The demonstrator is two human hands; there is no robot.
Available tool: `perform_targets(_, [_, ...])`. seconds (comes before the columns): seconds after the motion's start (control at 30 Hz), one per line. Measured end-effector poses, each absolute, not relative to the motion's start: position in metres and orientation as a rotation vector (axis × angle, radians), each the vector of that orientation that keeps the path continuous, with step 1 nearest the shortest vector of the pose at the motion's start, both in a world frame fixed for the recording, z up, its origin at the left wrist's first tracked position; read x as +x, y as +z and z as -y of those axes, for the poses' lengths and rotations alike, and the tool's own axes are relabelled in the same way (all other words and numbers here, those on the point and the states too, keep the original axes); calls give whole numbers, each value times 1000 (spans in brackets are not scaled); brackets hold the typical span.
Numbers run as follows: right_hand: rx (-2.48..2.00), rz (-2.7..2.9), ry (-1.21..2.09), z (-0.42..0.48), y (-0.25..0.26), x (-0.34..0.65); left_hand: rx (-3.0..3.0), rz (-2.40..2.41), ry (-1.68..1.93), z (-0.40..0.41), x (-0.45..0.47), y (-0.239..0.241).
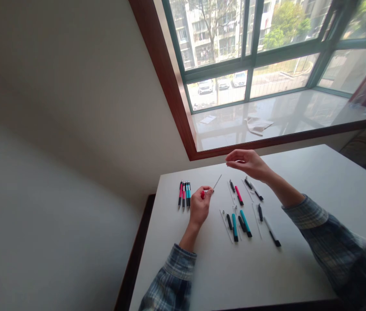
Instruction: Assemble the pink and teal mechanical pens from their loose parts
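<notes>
Four pens (184, 195) lie whole on the bench (163, 268), just left of the left grip (200, 208), which pinches a refill (218, 181) pointing up and right; a red piece (203, 195) shows between its fingers. Right of it lie loose refills (226, 226), barrels (235, 229) and black grips (229, 222). The right grip (250, 165) hovers beyond them, fingertips near thumb; whether it holds anything, I cannot tell. Fitting or parting one pen seems in hand, calling for steady alignment at the refill.

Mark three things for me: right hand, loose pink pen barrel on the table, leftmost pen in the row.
Right hand (249, 164): head view, back of the hand.
Loose pink pen barrel (239, 195): head view, middle of its length.
Leftmost pen (180, 194): head view, middle of its body.
</notes>
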State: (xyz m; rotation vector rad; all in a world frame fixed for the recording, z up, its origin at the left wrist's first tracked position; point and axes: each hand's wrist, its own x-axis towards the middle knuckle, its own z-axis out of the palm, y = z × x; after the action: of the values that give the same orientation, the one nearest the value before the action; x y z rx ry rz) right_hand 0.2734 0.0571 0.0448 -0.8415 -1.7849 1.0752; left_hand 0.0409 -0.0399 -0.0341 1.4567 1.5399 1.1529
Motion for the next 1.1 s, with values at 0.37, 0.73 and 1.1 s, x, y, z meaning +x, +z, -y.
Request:
perform_targets(0.37, [-780, 1694, 1294, -49, 42, 260, 1267, -1401, 1221, 39, 46, -33])
perform_targets(0.73, [-798, 1681, 1265, -48, 41, 255, 1247, -1399, 1233, 38, 46, -33])
perform_targets(1.1, [-794, 1728, 1287, -45, 38, 250, 1238, -1355, 1235, 38, 48, -30])
